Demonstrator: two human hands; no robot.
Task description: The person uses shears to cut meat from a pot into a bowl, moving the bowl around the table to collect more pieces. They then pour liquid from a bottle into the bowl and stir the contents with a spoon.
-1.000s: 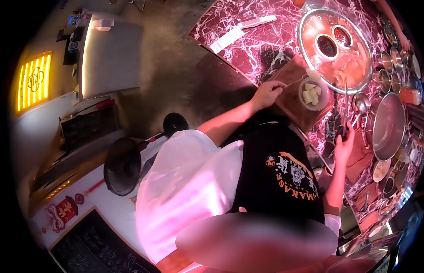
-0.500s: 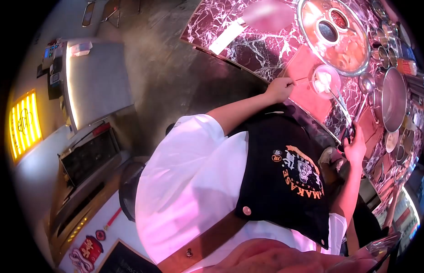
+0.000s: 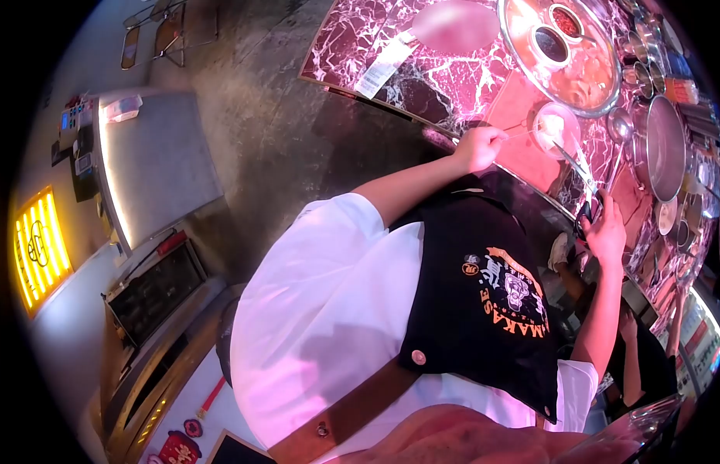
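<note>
Fingers of left hand (image 3: pixel 479 148) pinch a skewer (image 3: pixel 516 135) at the small bowl (image 3: pixel 568 117), far right; right hand (image 3: pixel 607 232), fingers curled, clasps scissors (image 3: pixel 581 175).

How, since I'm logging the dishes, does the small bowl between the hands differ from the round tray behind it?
Size: the small bowl is smaller than the round tray. Contents: the bowl holds pale chunks; the tray holds reddish food and two dark-filled cups. Place: the bowl sits on a board, met by a thin stick in the left hand and a scissor-like tool in the right hand; the tray lies farther back. Both are round.
</note>
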